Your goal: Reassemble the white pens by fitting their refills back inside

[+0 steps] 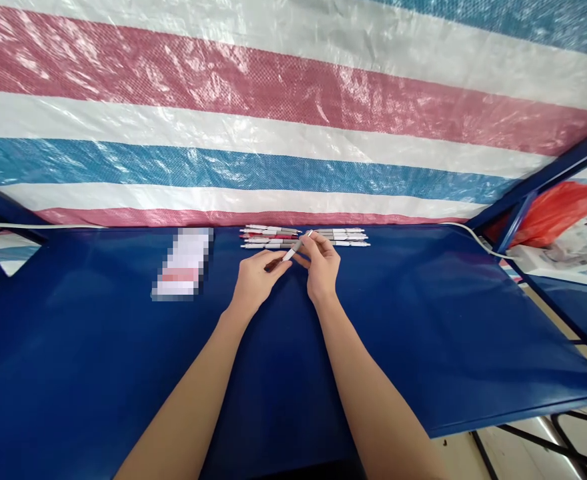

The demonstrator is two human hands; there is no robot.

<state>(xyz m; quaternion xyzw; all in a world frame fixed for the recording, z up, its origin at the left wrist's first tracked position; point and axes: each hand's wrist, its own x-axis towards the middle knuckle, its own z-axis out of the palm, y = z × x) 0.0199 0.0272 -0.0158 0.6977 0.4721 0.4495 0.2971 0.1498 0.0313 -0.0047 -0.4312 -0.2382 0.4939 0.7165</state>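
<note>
A white and grey pen [291, 251] is held at a slant between my two hands, above the blue table [283, 373]. The fingers of my left hand [257, 277] pinch its lower left end. My right hand [322, 267] grips the upper right end with thumb and fingers. Just behind my hands lie several pens in two groups, the left pens [263, 245] with white, grey and some red parts, and the right pens [348, 236] in white and grey. My fingers hide part of the space between the groups.
A blurred, pixelated white and pink packet [181, 263] lies left of my hands. Behind the table hangs a striped plastic sheet [273, 120]. Blue frame bars [548, 170] stand at the sides. A red bag [548, 210] is beyond the right edge, and a white cable [473, 235] runs near it.
</note>
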